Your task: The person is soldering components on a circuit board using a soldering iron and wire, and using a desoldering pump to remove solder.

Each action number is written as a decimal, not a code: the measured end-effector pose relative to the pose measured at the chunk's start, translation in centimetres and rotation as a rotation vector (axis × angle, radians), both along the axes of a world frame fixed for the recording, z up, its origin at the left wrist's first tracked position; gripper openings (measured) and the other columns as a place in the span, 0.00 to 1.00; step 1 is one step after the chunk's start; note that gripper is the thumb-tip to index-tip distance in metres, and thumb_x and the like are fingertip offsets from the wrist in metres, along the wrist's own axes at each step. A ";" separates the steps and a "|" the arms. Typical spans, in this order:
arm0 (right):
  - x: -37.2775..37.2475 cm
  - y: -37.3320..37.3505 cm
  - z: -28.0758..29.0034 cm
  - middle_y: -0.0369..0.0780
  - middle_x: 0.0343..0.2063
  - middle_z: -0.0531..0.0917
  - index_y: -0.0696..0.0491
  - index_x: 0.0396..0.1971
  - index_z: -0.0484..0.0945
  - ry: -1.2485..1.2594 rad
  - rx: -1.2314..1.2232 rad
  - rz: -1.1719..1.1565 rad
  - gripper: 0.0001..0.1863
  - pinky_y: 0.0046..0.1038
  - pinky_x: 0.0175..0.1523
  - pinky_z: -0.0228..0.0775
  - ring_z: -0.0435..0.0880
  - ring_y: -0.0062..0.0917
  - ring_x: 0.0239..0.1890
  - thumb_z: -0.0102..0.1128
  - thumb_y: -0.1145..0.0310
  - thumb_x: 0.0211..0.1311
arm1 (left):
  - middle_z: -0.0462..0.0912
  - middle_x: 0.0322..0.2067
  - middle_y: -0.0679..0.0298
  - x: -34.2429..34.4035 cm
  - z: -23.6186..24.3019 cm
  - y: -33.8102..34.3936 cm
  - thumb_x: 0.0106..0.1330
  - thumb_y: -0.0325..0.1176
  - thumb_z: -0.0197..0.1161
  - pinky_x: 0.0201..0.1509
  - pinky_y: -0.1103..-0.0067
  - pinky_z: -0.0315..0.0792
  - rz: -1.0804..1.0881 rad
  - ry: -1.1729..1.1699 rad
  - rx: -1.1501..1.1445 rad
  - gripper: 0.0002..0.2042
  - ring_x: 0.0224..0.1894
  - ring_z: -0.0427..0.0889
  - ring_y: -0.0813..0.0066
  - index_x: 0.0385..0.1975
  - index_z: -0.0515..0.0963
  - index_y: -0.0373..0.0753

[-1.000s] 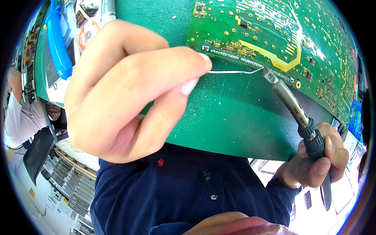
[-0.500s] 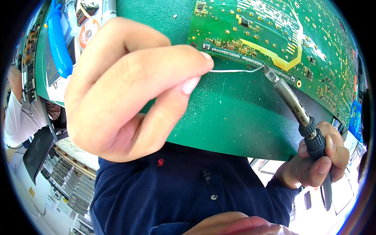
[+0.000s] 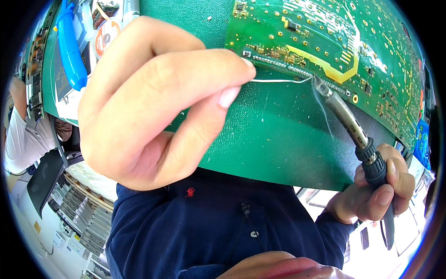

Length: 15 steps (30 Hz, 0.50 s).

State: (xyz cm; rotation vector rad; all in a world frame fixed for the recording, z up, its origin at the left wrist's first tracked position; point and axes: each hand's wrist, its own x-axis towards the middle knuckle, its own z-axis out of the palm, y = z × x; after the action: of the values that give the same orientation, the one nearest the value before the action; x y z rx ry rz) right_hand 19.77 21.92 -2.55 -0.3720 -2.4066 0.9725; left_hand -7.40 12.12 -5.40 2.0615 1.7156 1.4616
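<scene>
At the far left edge, a person in a white top [image 3: 21, 139] sat beside dark racks, well apart from the work. A blue-handled tool [image 3: 69, 46] and a round spool [image 3: 108, 38] lay at the upper left of the green mat [image 3: 274, 139] covering the bench.

Left of centre, the left hand [image 3: 153, 102] filled much of the view. Its grip was narrow, thumb and forefinger pinched on a thin solder wire [image 3: 278, 81]. The wire ran rightward to a row of pads along the lower edge of the green circuit board [image 3: 334, 42], which lay on the mat.

On the right, the right hand [image 3: 371, 190] was closed around the black handle of the soldering iron [image 3: 346, 121]. The iron's tip met the wire's end at the board edge, and a faint wisp of smoke rose there.

Risks, as judged from this position: the joint row was closely spaced, so excess wire feed would likely bridge neighbouring pads. Prolonged tip contact could lift a pad. The pinching fingertips [image 3: 230, 95] held the wire near the heated end; conducted heat could burn them.
</scene>
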 end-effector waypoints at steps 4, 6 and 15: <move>0.0 0.0 0.0 0.36 0.12 0.70 0.59 0.47 0.62 0.010 0.004 -0.014 0.18 0.22 0.14 0.55 0.67 0.21 0.12 0.43 0.61 0.66 | 0.74 0.21 0.58 0.0 -0.1 0.1 0.45 0.16 0.59 0.24 0.85 0.58 -0.008 -0.004 0.009 0.09 0.23 0.68 0.76 0.29 0.78 0.29; -0.4 -0.5 -0.3 0.36 0.12 0.70 0.59 0.45 0.63 0.049 0.011 -0.068 0.17 0.22 0.14 0.55 0.67 0.21 0.11 0.43 0.62 0.66 | 0.75 0.21 0.58 -0.1 0.0 0.2 0.45 0.16 0.59 0.25 0.85 0.59 -0.016 0.006 0.019 0.09 0.23 0.69 0.76 0.29 0.78 0.29; -0.7 -0.7 -0.5 0.36 0.11 0.68 0.59 0.45 0.64 0.082 0.040 -0.118 0.17 0.21 0.13 0.54 0.67 0.20 0.11 0.44 0.61 0.66 | 0.77 0.24 0.56 -0.4 -0.2 -0.3 0.47 0.16 0.59 0.26 0.85 0.61 0.011 0.030 0.007 0.08 0.24 0.70 0.75 0.29 0.77 0.28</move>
State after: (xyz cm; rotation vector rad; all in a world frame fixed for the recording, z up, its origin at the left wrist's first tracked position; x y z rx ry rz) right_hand 19.11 21.20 -3.02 -0.4453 -2.2994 0.8698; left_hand -7.85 11.86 -5.63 2.0922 1.7373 1.4491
